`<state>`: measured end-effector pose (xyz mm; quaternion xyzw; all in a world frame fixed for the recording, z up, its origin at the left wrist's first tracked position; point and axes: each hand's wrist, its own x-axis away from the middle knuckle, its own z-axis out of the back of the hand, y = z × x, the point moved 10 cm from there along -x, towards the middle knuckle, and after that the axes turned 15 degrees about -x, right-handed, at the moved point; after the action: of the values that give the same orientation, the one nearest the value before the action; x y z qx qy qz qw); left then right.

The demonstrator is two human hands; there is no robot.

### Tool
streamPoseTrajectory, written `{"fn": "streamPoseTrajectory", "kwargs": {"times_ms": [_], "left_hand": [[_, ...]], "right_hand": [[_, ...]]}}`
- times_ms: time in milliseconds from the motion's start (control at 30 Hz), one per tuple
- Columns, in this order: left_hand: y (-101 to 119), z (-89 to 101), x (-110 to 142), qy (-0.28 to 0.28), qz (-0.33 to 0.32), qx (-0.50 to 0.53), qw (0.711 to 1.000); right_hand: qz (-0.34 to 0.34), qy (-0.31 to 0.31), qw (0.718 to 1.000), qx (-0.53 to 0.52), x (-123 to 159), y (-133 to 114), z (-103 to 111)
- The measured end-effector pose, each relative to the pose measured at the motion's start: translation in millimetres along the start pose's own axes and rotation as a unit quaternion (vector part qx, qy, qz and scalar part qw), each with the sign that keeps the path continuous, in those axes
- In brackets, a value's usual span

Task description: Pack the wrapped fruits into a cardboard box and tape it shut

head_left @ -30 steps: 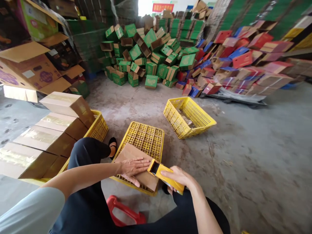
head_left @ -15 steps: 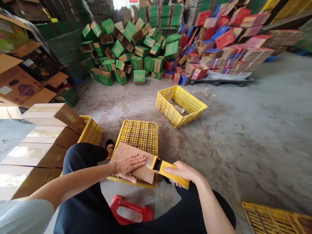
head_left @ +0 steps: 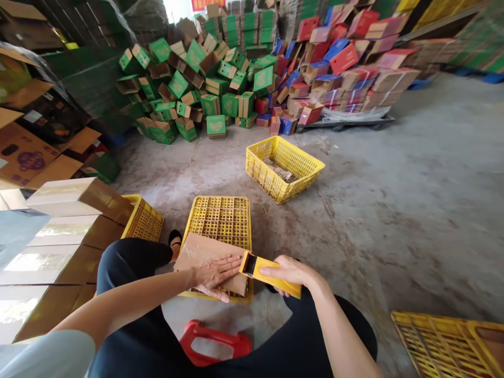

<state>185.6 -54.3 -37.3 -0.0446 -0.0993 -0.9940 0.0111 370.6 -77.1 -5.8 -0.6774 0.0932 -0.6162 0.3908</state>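
A flat brown cardboard box (head_left: pixel 199 248) lies on an upturned yellow crate (head_left: pixel 220 216) between my knees, with shiny clear tape on its top. My left hand (head_left: pixel 216 272) is spread flat on the cardboard, fingers stretched to the right. In my right hand (head_left: pixel 289 273) is a yellow tape dispenser (head_left: pixel 268 273), its dark-slotted head at the cardboard's right end. The fingertips of my left hand lie right beside that head. My right thumb rests on the dispenser's top, while the other fingers curl mostly out of sight underneath.
Taped cartons (head_left: pixel 63 231) are stacked at my left beside another yellow crate (head_left: pixel 144 218). Ahead stands a yellow basket (head_left: pixel 285 168) with scraps inside. A red plastic handle-like piece (head_left: pixel 214 341) is below me. Piles of green boxes (head_left: pixel 189 81) and red and blue boxes (head_left: pixel 315 68) lie farther back.
The view has turned slightly to the right. The tape dispenser's head has shifted a little left over the cardboard's end, and my left hand has slid slightly right, closer to it.
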Motion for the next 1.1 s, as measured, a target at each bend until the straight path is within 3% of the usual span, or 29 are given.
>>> {"fn": "streamPoseTrajectory", "kwargs": {"times_ms": [100,300,533,667,833,1100], "left_hand": [[-2,-0.9,1,-0.007,-0.002,0.005,1.0],[0,1.4,1,-0.003,-0.006,0.006,1.0],[3,3.4,4,-0.001,-0.001,-0.018,1.0],[11,6.7,-8,-0.002,-0.028,-0.029,0.999],[19,2.8,-25,-0.004,-0.071,-0.034,0.997],[13,-5.7,-27,-0.004,-0.075,-0.016,0.997]], "right_hand": [[0.015,-0.034,0.999,-0.028,1,6,-1],[0.01,-0.019,0.998,-0.052,18,32,22],[0.02,-0.026,0.999,-0.041,22,27,18],[0.026,-0.044,0.998,-0.048,19,25,16],[0.0,-0.019,0.999,-0.047,16,36,21],[0.014,-0.017,0.997,-0.071,20,55,28]]}}
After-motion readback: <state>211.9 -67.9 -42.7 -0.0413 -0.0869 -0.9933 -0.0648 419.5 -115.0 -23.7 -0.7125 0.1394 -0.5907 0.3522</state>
